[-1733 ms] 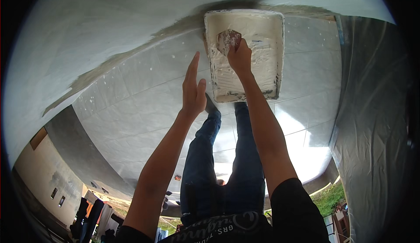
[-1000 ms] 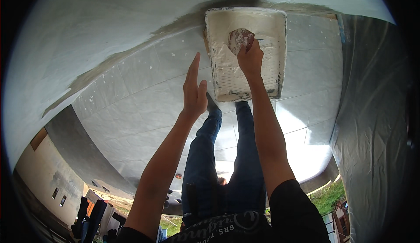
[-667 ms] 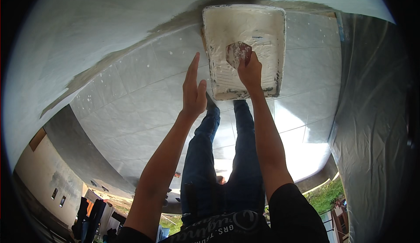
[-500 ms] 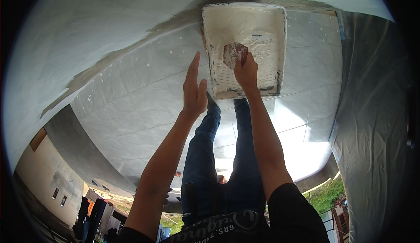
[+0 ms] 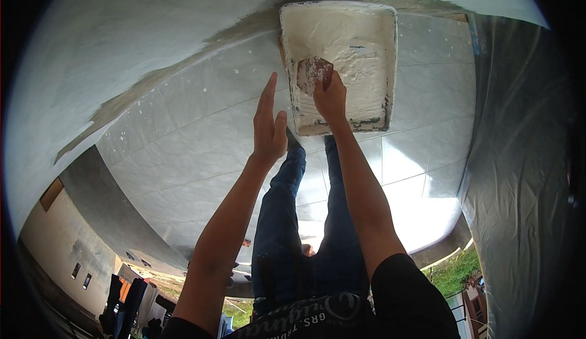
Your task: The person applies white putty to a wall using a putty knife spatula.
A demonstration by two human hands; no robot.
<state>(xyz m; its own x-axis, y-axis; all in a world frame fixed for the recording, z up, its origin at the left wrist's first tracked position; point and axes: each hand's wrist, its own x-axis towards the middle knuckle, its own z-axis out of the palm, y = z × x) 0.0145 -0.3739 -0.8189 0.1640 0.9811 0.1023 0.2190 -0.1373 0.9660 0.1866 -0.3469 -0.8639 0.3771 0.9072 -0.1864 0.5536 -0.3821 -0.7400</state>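
Observation:
A paint tray (image 5: 392, 64) with dark-smeared edges stands ahead of me, holding thick cream-white paste. My right hand (image 5: 331, 98) grips a flat reddish-brown scraper (image 5: 314, 74), its blade streaked with the paste. The scraper is over the left part of the tray; whether its edge touches the paste, I cannot tell. Just left of the tray, my left hand (image 5: 269, 125) is held up with its fingers straight and nothing in it. The tray's ribbed slope shows at its near end.
A grey-white wall (image 5: 152, 28) curves across the far and left side. The pale tiled floor (image 5: 201, 137) has white spatters. Dark plastic sheeting (image 5: 513, 156) hangs at the right. My legs in blue jeans (image 5: 278, 217) stand just this side of the tray.
My right hand has moved the scraper a little to the left over the tray. My left hand keeps nearly the same place and shape.

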